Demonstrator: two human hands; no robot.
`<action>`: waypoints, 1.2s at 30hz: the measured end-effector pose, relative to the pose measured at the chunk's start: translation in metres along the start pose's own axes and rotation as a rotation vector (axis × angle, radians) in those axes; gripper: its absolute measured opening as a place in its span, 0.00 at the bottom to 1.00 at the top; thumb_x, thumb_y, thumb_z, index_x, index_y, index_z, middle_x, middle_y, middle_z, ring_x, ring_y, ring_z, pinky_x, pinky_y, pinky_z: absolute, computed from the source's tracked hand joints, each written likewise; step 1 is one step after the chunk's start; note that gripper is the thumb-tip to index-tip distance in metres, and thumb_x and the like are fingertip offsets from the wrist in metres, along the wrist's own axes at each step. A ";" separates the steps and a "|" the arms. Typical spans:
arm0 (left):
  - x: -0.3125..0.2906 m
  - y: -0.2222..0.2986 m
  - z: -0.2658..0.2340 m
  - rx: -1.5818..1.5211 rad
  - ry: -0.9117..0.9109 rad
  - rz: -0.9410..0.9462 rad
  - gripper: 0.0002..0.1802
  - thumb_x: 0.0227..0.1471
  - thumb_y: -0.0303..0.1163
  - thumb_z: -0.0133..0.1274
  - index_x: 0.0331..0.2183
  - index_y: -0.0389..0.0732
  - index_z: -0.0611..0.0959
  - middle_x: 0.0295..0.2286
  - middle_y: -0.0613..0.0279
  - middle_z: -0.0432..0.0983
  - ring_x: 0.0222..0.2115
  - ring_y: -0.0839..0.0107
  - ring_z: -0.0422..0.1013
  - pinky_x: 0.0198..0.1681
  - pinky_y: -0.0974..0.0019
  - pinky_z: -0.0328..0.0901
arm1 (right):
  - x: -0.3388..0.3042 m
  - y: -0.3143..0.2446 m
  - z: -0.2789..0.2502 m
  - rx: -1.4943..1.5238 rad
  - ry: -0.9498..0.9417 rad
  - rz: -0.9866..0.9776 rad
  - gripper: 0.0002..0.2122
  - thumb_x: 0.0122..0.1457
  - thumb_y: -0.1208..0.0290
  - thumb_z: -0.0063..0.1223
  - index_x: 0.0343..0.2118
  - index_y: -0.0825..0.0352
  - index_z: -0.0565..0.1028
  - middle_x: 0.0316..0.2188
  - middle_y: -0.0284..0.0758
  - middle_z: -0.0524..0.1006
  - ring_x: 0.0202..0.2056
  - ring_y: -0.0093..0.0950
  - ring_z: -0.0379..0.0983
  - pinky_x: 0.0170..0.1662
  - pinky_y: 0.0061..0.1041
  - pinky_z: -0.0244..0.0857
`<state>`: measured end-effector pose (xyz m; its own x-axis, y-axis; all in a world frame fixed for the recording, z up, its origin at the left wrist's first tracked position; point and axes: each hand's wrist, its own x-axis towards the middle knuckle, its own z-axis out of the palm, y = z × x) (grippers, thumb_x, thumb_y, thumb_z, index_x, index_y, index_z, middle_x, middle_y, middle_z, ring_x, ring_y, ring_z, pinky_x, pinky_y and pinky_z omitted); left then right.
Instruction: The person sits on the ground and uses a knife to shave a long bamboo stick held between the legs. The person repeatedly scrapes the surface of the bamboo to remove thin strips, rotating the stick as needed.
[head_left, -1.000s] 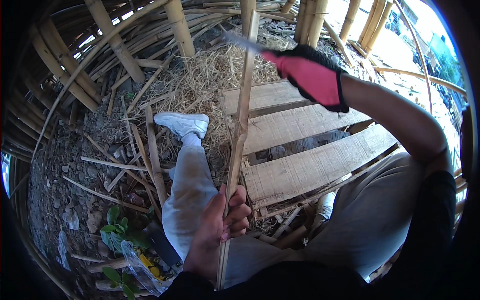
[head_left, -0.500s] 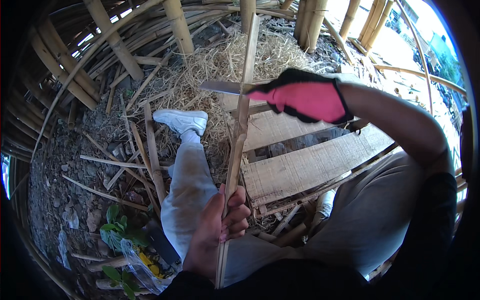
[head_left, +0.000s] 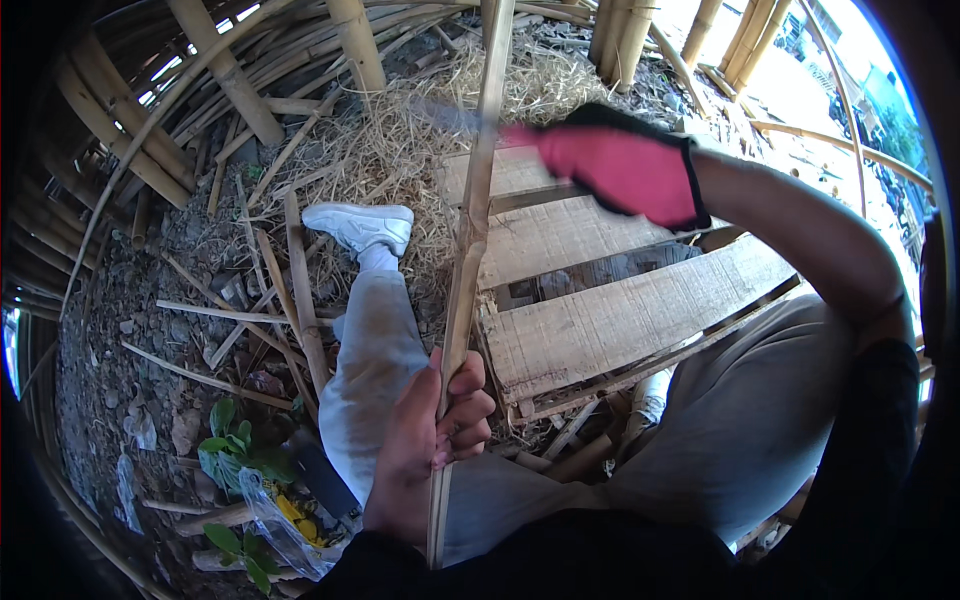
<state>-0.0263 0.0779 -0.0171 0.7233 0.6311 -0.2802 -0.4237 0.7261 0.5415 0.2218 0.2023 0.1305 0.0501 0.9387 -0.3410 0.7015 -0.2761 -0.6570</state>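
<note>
A long split bamboo strip (head_left: 466,250) stands slanted in front of me, running from my lap past the upper edge of the view. My bare left hand (head_left: 425,440) is wrapped round its lower part. My right hand (head_left: 625,172), in a pink and black glove, is closed on a knife (head_left: 447,114) beside the strip's upper part. The blade points left across the strip and is smeared by motion; its handle is mostly hidden in the glove. Whether the edge touches the bamboo I cannot tell.
A slatted wooden platform (head_left: 620,325) sits right of the strip. Pale shavings (head_left: 400,140) heap beyond my white shoe (head_left: 362,228). Loose bamboo pieces (head_left: 305,290) lie at left, near a leafy plant (head_left: 235,450) and clear plastic (head_left: 275,520). Bamboo posts (head_left: 355,40) stand behind.
My right hand and the knife have moved farther away along the strip, toward its upper end. My left hand keeps its hold, shifted very slightly left.
</note>
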 end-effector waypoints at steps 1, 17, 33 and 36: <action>-0.001 0.000 0.000 -0.021 -0.012 -0.002 0.28 0.67 0.64 0.30 0.28 0.51 0.62 0.12 0.76 0.49 0.08 0.85 0.43 0.10 0.76 0.42 | -0.001 0.000 0.001 0.052 -0.040 0.005 0.19 0.67 0.52 0.50 0.24 0.59 0.69 0.14 0.20 0.60 0.10 0.15 0.51 0.13 0.20 0.45; 0.000 0.003 -0.004 0.049 0.073 0.037 0.28 0.68 0.63 0.28 0.29 0.50 0.61 0.13 0.75 0.49 0.08 0.84 0.44 0.10 0.76 0.42 | -0.008 0.011 0.005 0.105 -0.439 -0.027 0.14 0.67 0.54 0.48 0.35 0.61 0.73 0.19 0.23 0.65 0.19 0.14 0.62 0.21 0.21 0.57; -0.013 0.001 0.003 0.135 0.035 0.081 0.30 0.66 0.66 0.28 0.29 0.48 0.61 0.13 0.75 0.50 0.08 0.83 0.46 0.10 0.77 0.44 | -0.027 0.013 0.043 -0.917 0.798 -0.911 0.12 0.61 0.54 0.56 0.29 0.57 0.75 0.16 0.32 0.75 0.18 0.34 0.76 0.20 0.34 0.65; -0.010 -0.001 0.005 0.113 0.026 0.037 0.30 0.66 0.65 0.28 0.29 0.48 0.61 0.13 0.74 0.51 0.07 0.83 0.47 0.09 0.77 0.44 | -0.032 0.011 0.030 -1.084 0.582 -0.868 0.13 0.64 0.56 0.52 0.28 0.60 0.76 0.21 0.35 0.78 0.22 0.35 0.78 0.24 0.36 0.69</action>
<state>-0.0306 0.0689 -0.0111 0.6931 0.6650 -0.2782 -0.3848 0.6677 0.6373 0.2062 0.1629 0.1141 -0.5603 0.7462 0.3595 0.8180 0.4305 0.3814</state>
